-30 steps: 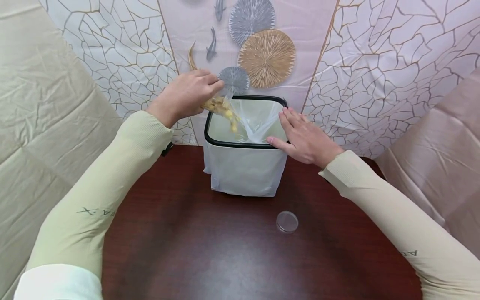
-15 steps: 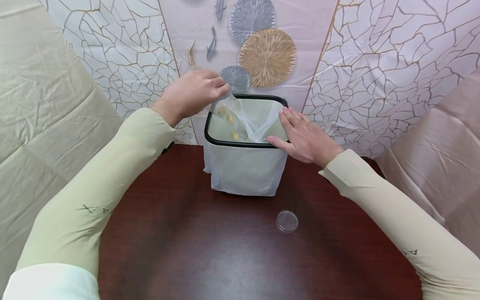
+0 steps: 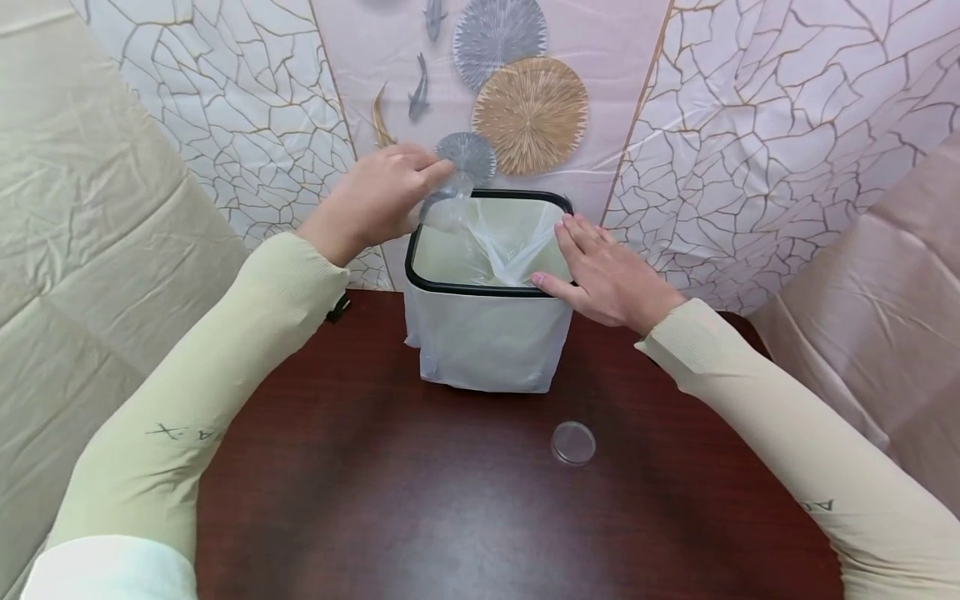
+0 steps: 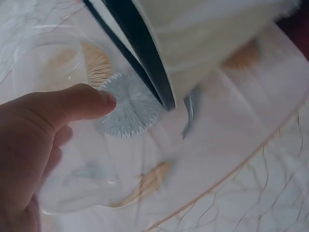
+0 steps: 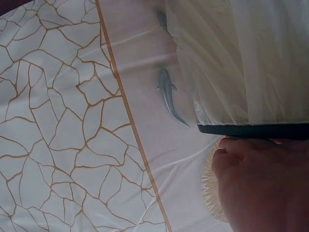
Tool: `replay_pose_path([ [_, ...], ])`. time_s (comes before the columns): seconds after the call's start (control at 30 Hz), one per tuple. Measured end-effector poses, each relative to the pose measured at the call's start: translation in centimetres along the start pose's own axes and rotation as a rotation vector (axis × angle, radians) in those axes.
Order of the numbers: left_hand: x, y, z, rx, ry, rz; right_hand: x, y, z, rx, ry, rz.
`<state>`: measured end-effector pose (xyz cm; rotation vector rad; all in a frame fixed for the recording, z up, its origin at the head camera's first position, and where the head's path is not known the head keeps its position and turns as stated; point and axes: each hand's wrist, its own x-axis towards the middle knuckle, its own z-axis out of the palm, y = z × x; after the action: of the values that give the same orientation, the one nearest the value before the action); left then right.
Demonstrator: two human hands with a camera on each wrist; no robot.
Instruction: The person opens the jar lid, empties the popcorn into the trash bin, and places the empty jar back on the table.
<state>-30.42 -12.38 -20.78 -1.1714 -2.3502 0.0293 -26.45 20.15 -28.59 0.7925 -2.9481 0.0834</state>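
My left hand (image 3: 382,198) grips a clear plastic jar (image 3: 450,204), held tipped over the left side of a waste bin (image 3: 491,342). In the left wrist view the thumb lies across the jar (image 4: 77,193), and its walls look see-through with no food inside. The bin has a black rim (image 3: 480,290) and a whitish plastic liner (image 3: 517,265) folded over its outside. My right hand (image 3: 611,279) rests on the bin's right rim with fingers straight and the thumb at the front edge. The bin's bottom is hidden.
A clear round lid (image 3: 573,443) lies on the dark wooden table (image 3: 360,500), in front of the bin and to its right. Patterned cloth (image 3: 765,125) hangs close behind the bin, with beige cloth (image 3: 75,217) along the left side.
Earlier, brownish and yellow pieces slid out of the jar into the bin; now none show in the jar or falling. The left hand stays above the bin's left rim; the right hand keeps its place.
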Motion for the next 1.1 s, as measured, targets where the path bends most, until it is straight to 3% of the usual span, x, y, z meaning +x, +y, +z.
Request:
replay_pose_path([
  [0.13, -0.8, -0.2, 0.2, -0.234, -0.039, -0.233, 0.0, 0.0, 0.0, 0.006, -0.001, 0.002],
  [0.27, -2.2, -0.2, 0.8, -0.469, 0.021, -0.431, 0.0, 0.1, 0.0, 0.002, 0.000, 0.001],
  [0.43, -4.7, -0.1, 2.5, -0.829, 0.212, -0.609, 0.0, 0.1, -0.1, -0.002, 0.007, -0.005],
  [0.53, -6.8, 0.1, 4.0, -1.087, 0.353, -0.712, -0.1, 0.1, 0.0, 0.005, 0.003, -0.002],
  [0.6, -8.4, 0.4, 5.2, -1.204, 0.429, -0.787, -0.1, 0.1, 0.0, 0.007, 0.002, 0.000],
  [0.7, -10.9, 1.1, 7.4, -1.251, 0.507, -0.900, 0.0, 0.0, 0.0, 0.002, 0.005, -0.002],
  [0.83, -14.2, 2.9, 11.3, -1.207, 0.595, -0.992, 0.1, -0.1, -0.1, -0.010, 0.015, -0.009],
  [0.97, -16.8, 5.1, 15.7, -1.199, 0.690, -0.986, 0.2, -0.1, 0.0, 0.004, 0.012, -0.003],
  [1.1, -18.5, 6.7, 19.5, -1.215, 0.688, -0.966, 0.1, 0.0, 0.1, 0.024, 0.004, 0.007],
])
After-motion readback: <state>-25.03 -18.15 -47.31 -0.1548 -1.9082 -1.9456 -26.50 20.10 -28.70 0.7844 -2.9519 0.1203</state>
